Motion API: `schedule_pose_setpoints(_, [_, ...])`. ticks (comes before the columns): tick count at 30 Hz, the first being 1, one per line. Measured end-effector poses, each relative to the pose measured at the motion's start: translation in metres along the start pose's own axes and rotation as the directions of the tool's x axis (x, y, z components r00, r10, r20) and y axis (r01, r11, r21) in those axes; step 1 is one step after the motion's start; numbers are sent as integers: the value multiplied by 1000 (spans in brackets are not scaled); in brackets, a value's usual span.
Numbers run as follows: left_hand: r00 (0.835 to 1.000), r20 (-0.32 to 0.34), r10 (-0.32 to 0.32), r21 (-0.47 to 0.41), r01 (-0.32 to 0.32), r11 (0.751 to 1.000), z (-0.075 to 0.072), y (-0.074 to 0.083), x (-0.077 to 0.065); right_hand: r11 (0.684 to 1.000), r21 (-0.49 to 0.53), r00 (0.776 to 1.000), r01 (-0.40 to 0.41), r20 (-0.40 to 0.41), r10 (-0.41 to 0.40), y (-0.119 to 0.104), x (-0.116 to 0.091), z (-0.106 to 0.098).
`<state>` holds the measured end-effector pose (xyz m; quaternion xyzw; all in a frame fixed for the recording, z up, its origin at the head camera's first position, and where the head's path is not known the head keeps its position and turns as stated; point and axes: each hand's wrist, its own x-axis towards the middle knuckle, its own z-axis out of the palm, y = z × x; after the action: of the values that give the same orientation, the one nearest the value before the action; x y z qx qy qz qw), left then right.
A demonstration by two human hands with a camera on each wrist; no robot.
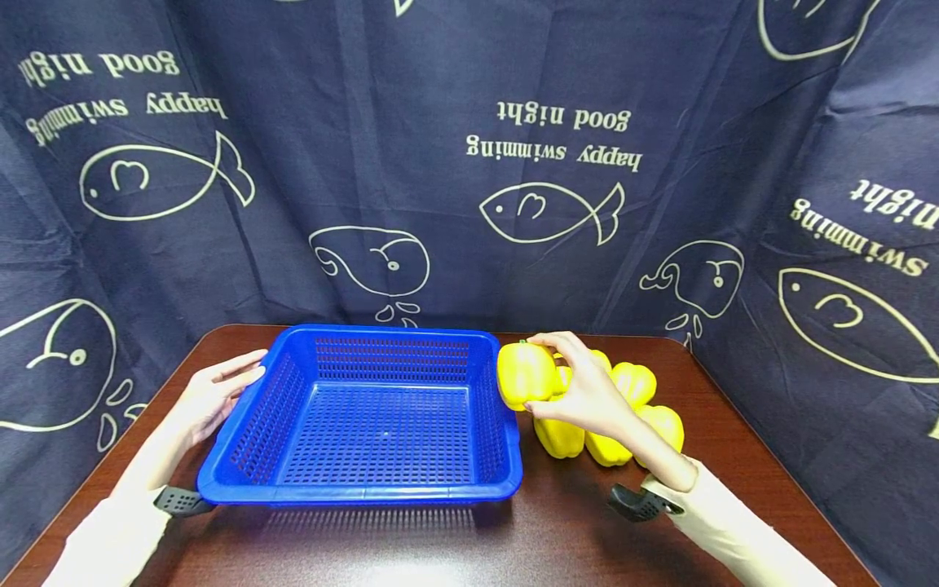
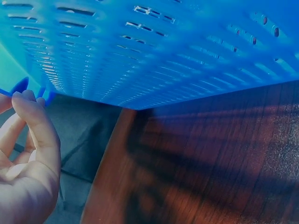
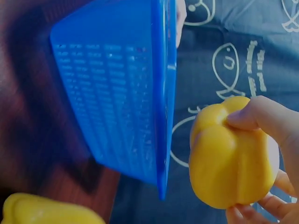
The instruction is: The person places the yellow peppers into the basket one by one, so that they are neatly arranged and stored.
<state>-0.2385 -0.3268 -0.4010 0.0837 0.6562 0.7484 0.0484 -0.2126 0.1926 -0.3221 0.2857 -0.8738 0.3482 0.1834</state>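
Observation:
A blue perforated plastic basket (image 1: pixel 359 494) sits on the table, and its inside shows no contents in the head view. My left hand (image 1: pixel 209 399) is at its left side, the fingertips pinching the rim; in the left wrist view the hand (image 2: pixel 35 154) has its thumb and fingers bent at the blue edge. With thumb and fingers my right hand (image 1: pixel 587 387) grips a yellow bell pepper (image 1: pixel 525 375), lifted beside the basket's right rim. The right wrist view shows the thumb on one end of this pepper (image 3: pixel 229 163) and fingers under the other.
Several more yellow bell peppers (image 1: pixel 660 428) lie grouped on the table to the right of the basket, partly hidden by my right hand. The brown wooden table (image 1: pixel 557 522) ends at a dark blue curtain (image 1: pixel 411 163) printed with fish and whales.

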Motion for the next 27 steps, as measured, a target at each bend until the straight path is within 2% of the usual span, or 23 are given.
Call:
schedule_pose_setpoints(11, [1000, -4, -14, -19, 14, 1000, 1, 1, -2, 998, 26, 998, 63, 19, -63, -18, 31, 30])
schedule_pose_setpoints(16, [1000, 9, -16, -53, 16, 998, 1, 2, -2, 997, 54, 998, 49, 36, -51, -27, 43, 46])
schedule_pose_setpoints(27, [1000, -14, -26, -41, 26, 999, 3, 2, -1, 995, 81, 995, 58, 76, -64, -42, 72, 76])
